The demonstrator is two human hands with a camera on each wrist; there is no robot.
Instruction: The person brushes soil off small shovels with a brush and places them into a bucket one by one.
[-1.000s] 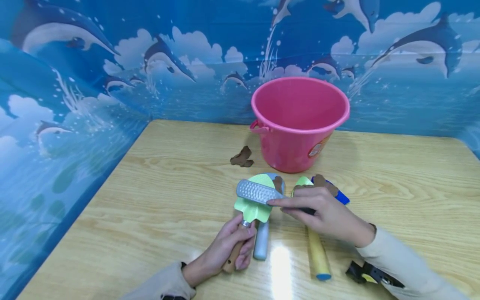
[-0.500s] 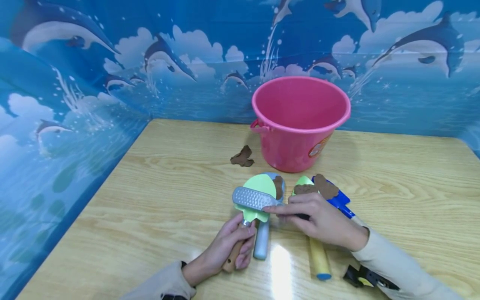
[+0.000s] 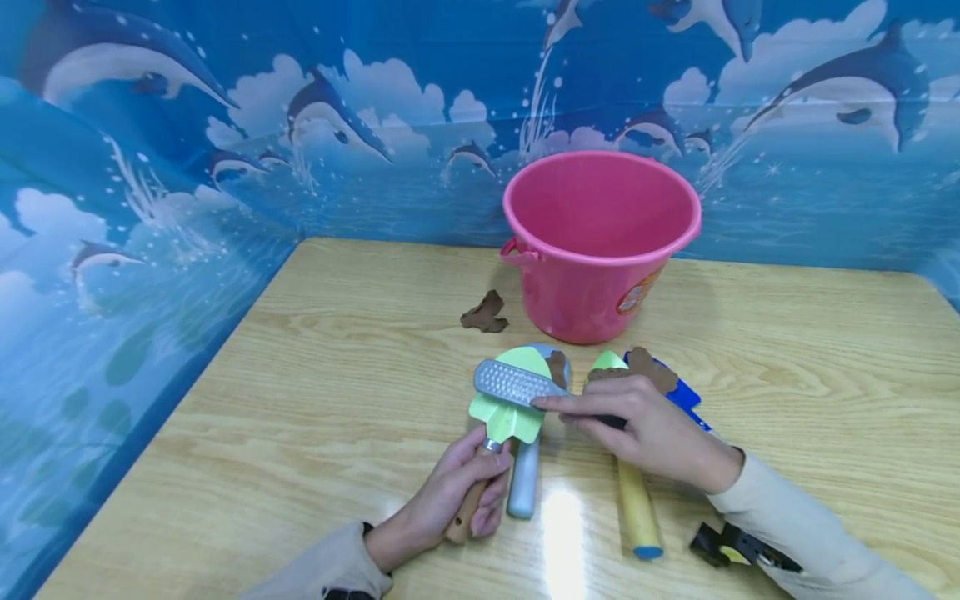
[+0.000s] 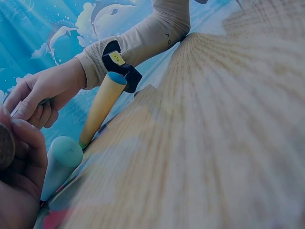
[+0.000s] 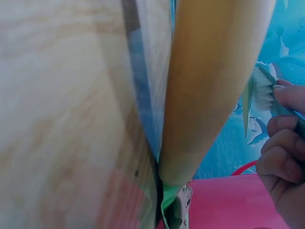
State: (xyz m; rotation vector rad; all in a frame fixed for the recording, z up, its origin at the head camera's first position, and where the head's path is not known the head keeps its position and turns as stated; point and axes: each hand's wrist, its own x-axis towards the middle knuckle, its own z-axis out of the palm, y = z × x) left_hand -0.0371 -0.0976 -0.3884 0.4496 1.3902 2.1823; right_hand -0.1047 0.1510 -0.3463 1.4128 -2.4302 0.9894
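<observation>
My left hand (image 3: 457, 487) grips the wooden handle of a small light-green hand trowel (image 3: 510, 423), its blade pointing away from me. Across that blade lies a grey brush (image 3: 516, 383) with a dimpled back. My right hand (image 3: 652, 427) holds the brush by its dark handle, the index finger stretched along its neck. In the right wrist view the pale bristles (image 5: 262, 90) face the thin edge of the green blade. Under the trowel, a light-blue shovel (image 3: 522, 487) lies on the table with a brown clump (image 3: 556, 371) on its blade.
Beneath my right hand lies a green trowel with a yellow handle (image 3: 639, 521). Beside it is a blue shovel (image 3: 684, 394) bearing brown clumps (image 3: 651, 369). A pink bucket (image 3: 592, 300) stands at the back, another brown piece (image 3: 485, 313) to its left. Dolphin-printed cloth (image 3: 390, 167) backs the table.
The brush in my right hand slid down the blade toward the trowel's handle, then back up toward the tip. My left hand and the trowel stay in place.
</observation>
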